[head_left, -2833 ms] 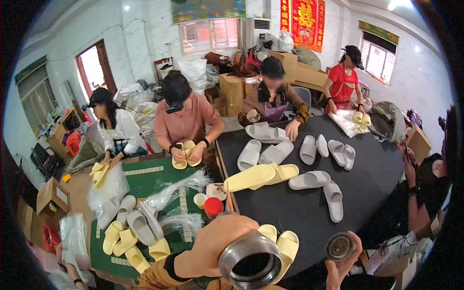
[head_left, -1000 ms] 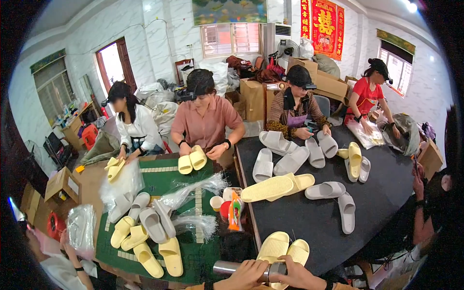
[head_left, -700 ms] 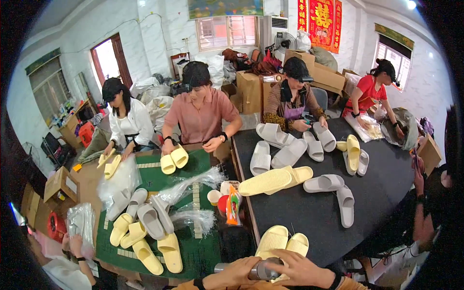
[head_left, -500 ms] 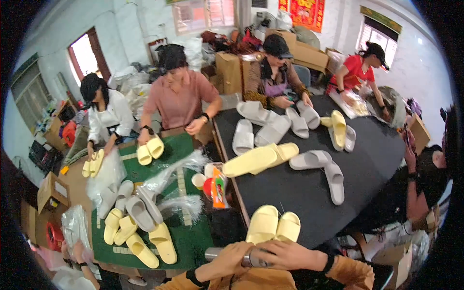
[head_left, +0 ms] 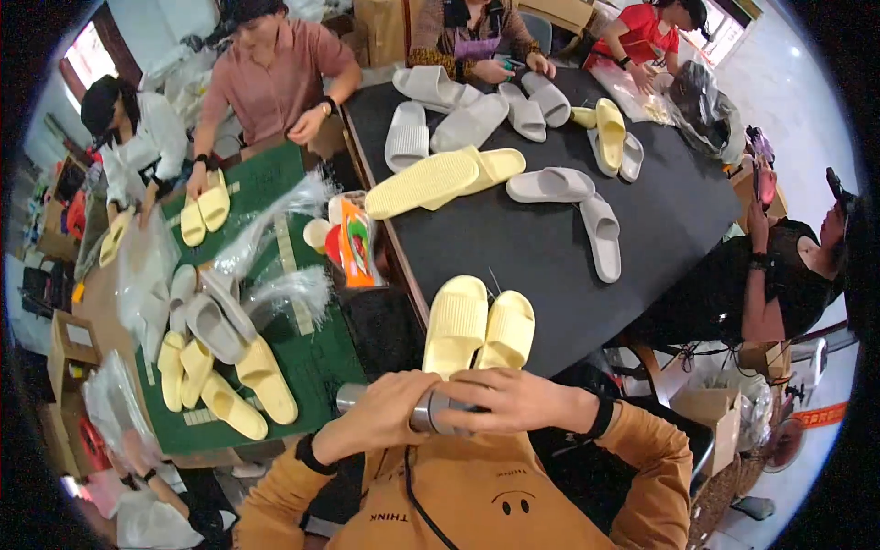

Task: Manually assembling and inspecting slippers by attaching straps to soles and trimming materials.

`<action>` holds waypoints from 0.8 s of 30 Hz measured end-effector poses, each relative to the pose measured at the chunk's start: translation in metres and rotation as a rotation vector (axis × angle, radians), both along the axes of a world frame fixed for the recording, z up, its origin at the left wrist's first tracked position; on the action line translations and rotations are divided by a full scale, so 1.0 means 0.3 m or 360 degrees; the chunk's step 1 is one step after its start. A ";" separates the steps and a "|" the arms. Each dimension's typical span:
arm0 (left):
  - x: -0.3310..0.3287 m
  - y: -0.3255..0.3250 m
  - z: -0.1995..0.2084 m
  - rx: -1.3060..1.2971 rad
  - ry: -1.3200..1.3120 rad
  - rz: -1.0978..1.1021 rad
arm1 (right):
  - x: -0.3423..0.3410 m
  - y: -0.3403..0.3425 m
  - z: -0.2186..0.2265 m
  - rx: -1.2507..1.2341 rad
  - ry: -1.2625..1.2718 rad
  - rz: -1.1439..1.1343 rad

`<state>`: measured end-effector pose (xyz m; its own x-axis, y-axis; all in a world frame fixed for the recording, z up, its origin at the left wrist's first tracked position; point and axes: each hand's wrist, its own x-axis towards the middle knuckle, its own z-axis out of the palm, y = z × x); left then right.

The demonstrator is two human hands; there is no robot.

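Close in front of my body, both hands grip a grey metal cylinder (head_left: 348, 397) lying sideways, its exact kind unclear. My left hand (head_left: 383, 411) is closed around its middle. My right hand (head_left: 518, 401) wraps over its right part, hiding that end. Just beyond my hands, a pair of pale yellow slide slippers (head_left: 458, 316) rests on the black tabletop (head_left: 550, 316), with a thin needle or thread standing up between them. Farther off lie more yellow slippers (head_left: 422, 183), soles up, and several grey slippers (head_left: 602, 238).
On the left, a green mat (head_left: 321, 362) carries yellow slippers (head_left: 266, 380), grey slippers (head_left: 215, 330) and clear plastic bags (head_left: 275, 215). An orange packet (head_left: 356, 243) and cups stand beside the table seam. Several co-workers sit or stand around, one in pink (head_left: 275, 78) handling yellow slippers.
My view has tilted downward, so the tables sit higher and more of my orange top shows. Both hands keep hold of the cylinder. The co-worker in white has moved a yellow slipper.
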<state>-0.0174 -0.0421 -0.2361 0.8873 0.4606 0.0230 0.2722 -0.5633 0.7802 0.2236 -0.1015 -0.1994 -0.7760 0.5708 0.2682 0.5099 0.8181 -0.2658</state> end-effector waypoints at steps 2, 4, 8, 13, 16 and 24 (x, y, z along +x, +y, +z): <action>0.015 -0.015 -0.008 -0.0019 0.0007 0.0082 | 0.002 -0.003 -0.013 -0.0210 0.0070 -0.0072; 0.034 -0.033 0.008 0.0000 0.0083 0.0237 | -0.003 0.001 -0.014 -0.0416 0.0108 -0.0324; 0.049 -0.042 -0.014 0.0045 0.0102 0.0281 | 0.009 0.001 -0.040 -0.0508 0.0238 -0.0393; 0.081 -0.058 -0.012 0.0554 0.0124 0.0388 | -0.012 -0.008 -0.088 -0.1026 0.0114 -0.0932; 0.071 -0.042 -0.039 0.0778 0.0225 0.0332 | -0.005 0.020 -0.059 -0.2698 0.0911 -0.1268; 0.007 0.007 -0.020 -0.0162 0.0137 0.0292 | 0.007 0.026 0.015 0.0149 -0.0318 -0.0104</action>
<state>-0.0153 -0.0401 -0.2422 0.7850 0.6106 -0.1044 0.4311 -0.4176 0.7999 0.2257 -0.0936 -0.1950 -0.7810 0.6017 0.1673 0.5977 0.7978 -0.0787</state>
